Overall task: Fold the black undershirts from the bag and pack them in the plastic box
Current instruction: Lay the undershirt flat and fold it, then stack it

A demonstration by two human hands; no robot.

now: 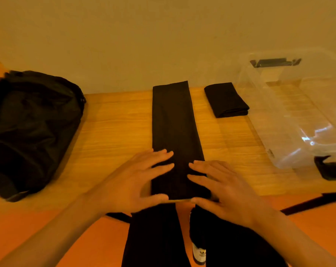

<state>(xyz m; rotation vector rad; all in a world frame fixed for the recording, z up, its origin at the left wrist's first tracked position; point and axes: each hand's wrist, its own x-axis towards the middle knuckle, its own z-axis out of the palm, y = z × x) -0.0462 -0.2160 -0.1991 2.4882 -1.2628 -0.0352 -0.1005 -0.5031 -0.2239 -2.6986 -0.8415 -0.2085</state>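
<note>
A black undershirt (173,124), folded into a long narrow strip, lies down the middle of the wooden table (115,132). My left hand (136,180) and my right hand (221,187) rest at the strip's near end, one on each side, fingers spread and straight over the cloth. A second black undershirt (226,100), folded into a small packet, lies to the right of the strip. The clear plastic box (298,116) stands open at the right, beside the packet. The black bag (32,128) slumps on the table's left side.
A pale wall runs right behind the table's far edge. The box has dark latches (275,62) at its far and near ends. Below the table's near edge I see dark trouser legs, a shoe (199,254) and orange floor.
</note>
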